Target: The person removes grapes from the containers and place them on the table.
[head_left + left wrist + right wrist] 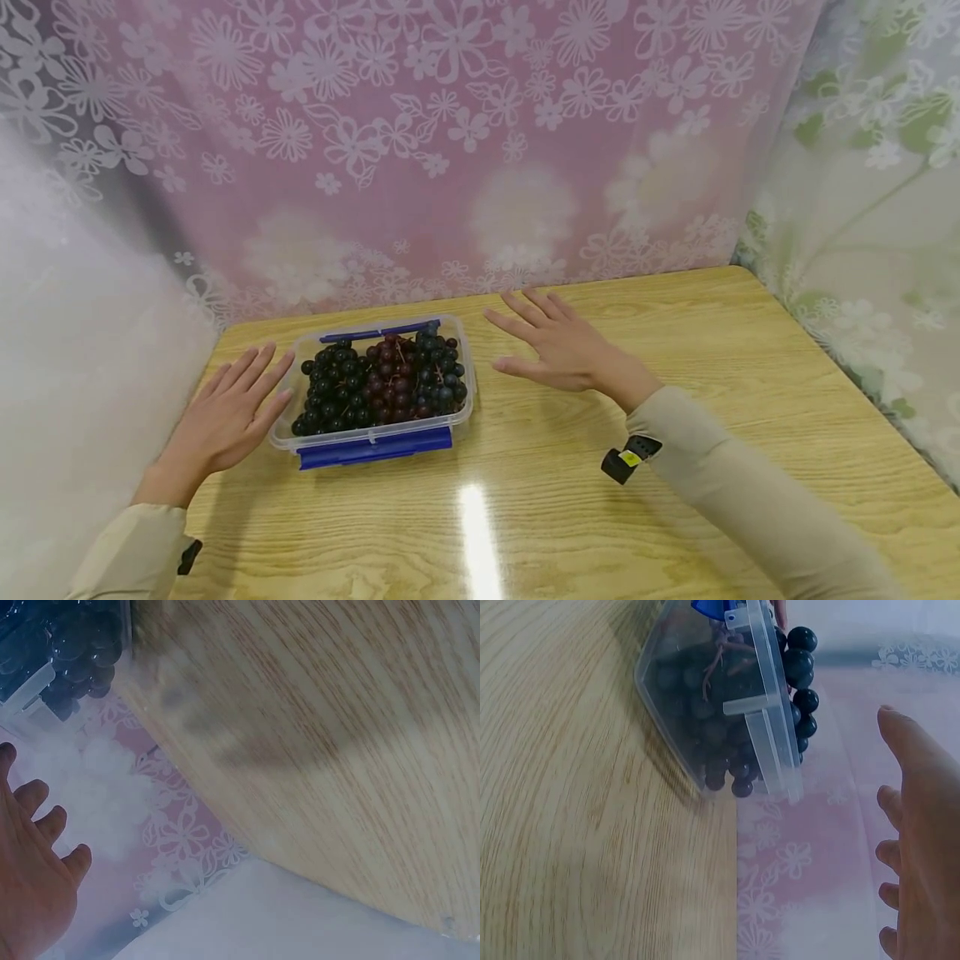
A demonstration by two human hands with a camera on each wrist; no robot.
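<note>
A clear plastic container (467,417) with blue side clips (375,448) stands on the wooden table, its top uncovered. Bunches of grapes fill it: black grapes (333,387) at the left, dark red grapes (390,379) in the middle, blue-black grapes (441,375) at the right. My left hand (228,412) hovers at the container's left side, palm down with fingers spread, overlapping its edge in the head view. To the right of the container, my right hand (551,346) is held over the table with fingers spread, apart from the container. Neither hand holds anything.
The wooden table (600,517) reaches a pink floral curtain (450,167) at its back edge. A pale curtain (97,333) hangs along the left, and a green-and-white floral one (877,250) along the right. A dark strap (633,457) with a small device sits on the right wrist.
</note>
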